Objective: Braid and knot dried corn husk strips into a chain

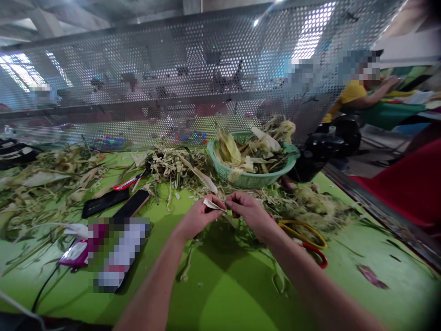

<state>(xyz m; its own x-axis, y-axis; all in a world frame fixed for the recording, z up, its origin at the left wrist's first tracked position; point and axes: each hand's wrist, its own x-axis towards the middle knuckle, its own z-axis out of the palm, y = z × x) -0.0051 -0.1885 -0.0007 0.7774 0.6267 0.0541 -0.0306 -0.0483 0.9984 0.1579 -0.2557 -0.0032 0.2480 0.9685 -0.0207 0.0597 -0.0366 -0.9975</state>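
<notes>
We are at a green table (220,294) strewn with dry corn husks, with a perforated metal screen (193,87) rising along its far edge and a workshop dimly visible through the holes. No brand, label or writing can be read anywhere; the packet at eight o'clock is blurred out. Near the middle, our left hand (197,216) and right hand (248,212) meet, each pinching one end of a pale husk strip (212,204) held between thumb and fingers just above the table. At one o'clock from our hands stands a teal basket (253,177) heaped with husks, and a black machine (319,154) sits just beside it at two o'clock. At eleven o'clock lies a loose husk pile (174,168) with red-handled scissors (129,183) at its edge, and two dark phones (117,204) lie at ten o'clock. Yellow and red handled scissors (312,243) lie at four o'clock, near our right wrist. Another person in a yellow shirt (351,94) sits far off at two o'clock, behind the screen's end.
</notes>
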